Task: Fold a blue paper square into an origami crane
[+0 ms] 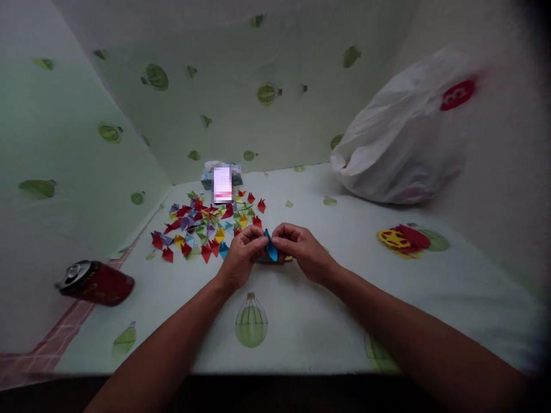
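Observation:
Between my two hands is a small blue folded-paper piece (271,250), held upright near the middle of the table. My left hand (246,252) pinches its left side with thumb and forefinger. On the other side my right hand (305,250) grips it in the same way. Underneath, partly covered by my hands, lies something dark with red and yellow edges that I cannot make out. Just left of my left hand spreads a group of small folded paper cranes (202,218) in red, yellow, purple, green and blue.
A phone (222,184) with a lit screen leans on a tissue box (206,179) behind the cranes. A red drink can (101,283) is at the left. Red and yellow cut-outs (400,240) lie right, below a bulging white plastic bag (400,143). Walls stand behind and left.

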`<state>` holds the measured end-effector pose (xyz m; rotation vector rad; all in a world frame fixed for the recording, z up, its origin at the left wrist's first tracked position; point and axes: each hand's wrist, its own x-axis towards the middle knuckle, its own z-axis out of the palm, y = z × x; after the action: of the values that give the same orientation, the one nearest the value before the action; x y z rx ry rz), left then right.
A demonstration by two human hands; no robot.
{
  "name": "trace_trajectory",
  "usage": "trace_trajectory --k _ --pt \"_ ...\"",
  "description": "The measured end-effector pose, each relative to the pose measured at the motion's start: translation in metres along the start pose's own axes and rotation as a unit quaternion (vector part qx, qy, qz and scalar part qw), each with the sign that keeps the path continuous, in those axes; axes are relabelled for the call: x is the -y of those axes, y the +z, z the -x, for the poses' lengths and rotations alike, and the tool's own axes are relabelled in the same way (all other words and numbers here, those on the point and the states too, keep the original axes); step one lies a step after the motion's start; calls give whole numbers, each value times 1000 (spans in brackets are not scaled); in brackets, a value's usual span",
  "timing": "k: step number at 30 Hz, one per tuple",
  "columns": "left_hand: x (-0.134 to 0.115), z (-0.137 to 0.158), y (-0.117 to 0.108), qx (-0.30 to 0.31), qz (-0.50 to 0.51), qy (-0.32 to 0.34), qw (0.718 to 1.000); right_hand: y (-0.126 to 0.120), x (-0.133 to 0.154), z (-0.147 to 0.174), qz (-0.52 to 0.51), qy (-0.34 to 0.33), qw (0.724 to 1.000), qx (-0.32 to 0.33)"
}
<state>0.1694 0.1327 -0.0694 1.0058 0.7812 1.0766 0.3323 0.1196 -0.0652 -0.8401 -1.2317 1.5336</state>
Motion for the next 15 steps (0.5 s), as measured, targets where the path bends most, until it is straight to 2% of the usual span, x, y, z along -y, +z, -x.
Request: trace_trajectory --k 15 --pt "0 1 0 25 -12 -11 1000 -2 -2 -1 -1 -8 1000 -1"
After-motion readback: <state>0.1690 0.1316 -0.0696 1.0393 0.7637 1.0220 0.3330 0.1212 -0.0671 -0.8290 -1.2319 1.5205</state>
